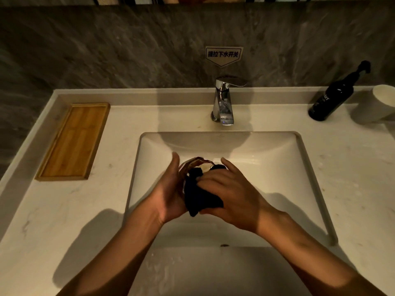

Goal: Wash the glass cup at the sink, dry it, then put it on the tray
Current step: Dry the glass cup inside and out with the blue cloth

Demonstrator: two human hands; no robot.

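- Both hands met over the sink (299, 159), dead centre of the view; the cup (193, 164) sat between them, its rim tipped toward twelve o'clock.
- The left hand (168, 193) cradled the cup from nine o'clock, palm curved against the glass, fingers loosely wrapped round it.
- The right hand (229, 189) came in from three o'clock, fingers closed on a dark cloth (199, 195); the cloth was pressed against the cup, part of it tucked over the rim, part hanging toward six o'clock.
- The tap (223, 101) stood at twelve o'clock behind the basin; no stream showed under it.
- The tray (73, 142) lay at nine o'clock on the counter (352, 167), well apart from the cup.
- At two o'clock a dark bottle (333, 97) stood just beside a white cup (384, 101).
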